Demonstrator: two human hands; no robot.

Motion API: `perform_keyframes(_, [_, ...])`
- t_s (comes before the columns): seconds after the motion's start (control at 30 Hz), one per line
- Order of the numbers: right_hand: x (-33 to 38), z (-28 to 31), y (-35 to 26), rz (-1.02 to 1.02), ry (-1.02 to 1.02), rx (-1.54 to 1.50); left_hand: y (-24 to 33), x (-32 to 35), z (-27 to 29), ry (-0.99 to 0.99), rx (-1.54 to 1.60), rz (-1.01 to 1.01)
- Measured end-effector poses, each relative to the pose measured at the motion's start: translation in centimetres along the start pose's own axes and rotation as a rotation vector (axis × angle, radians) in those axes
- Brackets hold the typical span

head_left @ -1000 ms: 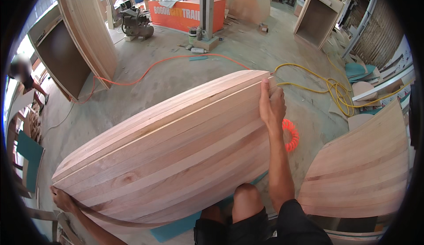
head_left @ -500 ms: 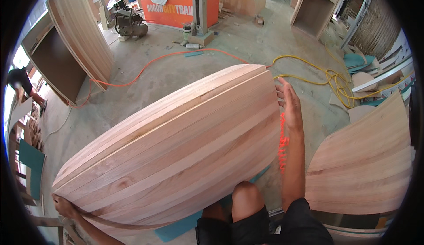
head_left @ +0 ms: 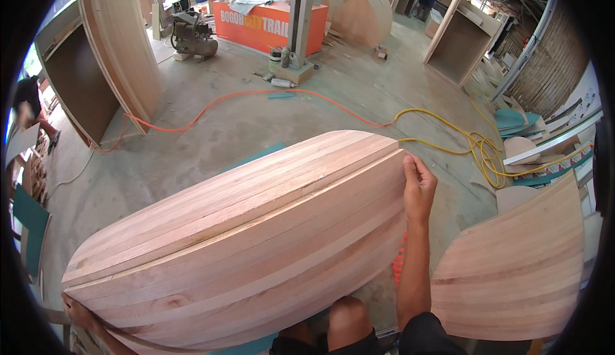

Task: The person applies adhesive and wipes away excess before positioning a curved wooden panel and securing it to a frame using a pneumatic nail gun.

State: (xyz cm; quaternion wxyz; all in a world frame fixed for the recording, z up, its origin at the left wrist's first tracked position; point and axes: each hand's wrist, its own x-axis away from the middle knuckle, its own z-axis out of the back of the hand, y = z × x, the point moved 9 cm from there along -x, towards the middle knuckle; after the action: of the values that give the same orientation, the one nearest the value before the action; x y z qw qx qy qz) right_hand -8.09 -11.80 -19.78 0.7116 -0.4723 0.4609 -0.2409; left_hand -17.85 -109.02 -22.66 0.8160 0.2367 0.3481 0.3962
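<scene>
A large wooden panel of pale pinkish planks leans across in front of my knees. Its ends are curved, and a stepped ridge runs along its upper edge, with a second planked face sloping away behind. My right hand grips the panel's upper right corner with fingers bent round the edge. At the lower left end, my left hand is closed on the other corner, its fingertips partly hidden behind the wood.
An orange hose and a tangled yellow hose cross the concrete floor beyond. Another planked panel stands close on the right. Further off are a cabinet, a compressor, an orange counter and a post. A person is at far left.
The panel's upper edge has tipped down and toward me, showing more of the rear face. My right hand has gone from loosely extended fingers to gripping the corner. The view has shifted slightly.
</scene>
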Motion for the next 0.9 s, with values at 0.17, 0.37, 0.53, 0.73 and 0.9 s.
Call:
perform_keyframes(0.17, [-0.3,-0.2,0.0,-0.018,-0.065,0.096,1.1,1.1,0.2,0.004,-0.018,0.011])
perform_keyframes(0.37, [-0.5,-0.3,0.2,0.014,-0.007,0.056,2.0,1.3,0.1,-0.043,-0.036,0.015])
perform_keyframes(0.53, [-0.6,-0.2,0.6,0.025,-0.029,0.076,1.5,0.6,0.2,-0.013,-0.079,-0.011])
perform_keyframes(0.73, [-0.5,-0.3,-0.2,0.055,-0.005,0.126,0.5,-0.6,0.3,0.003,-0.123,-0.030])
perform_keyframes(0.9, [-0.2,-0.1,-0.2,0.111,0.024,0.235,2.9,1.9,0.9,0.013,-0.065,-0.046])
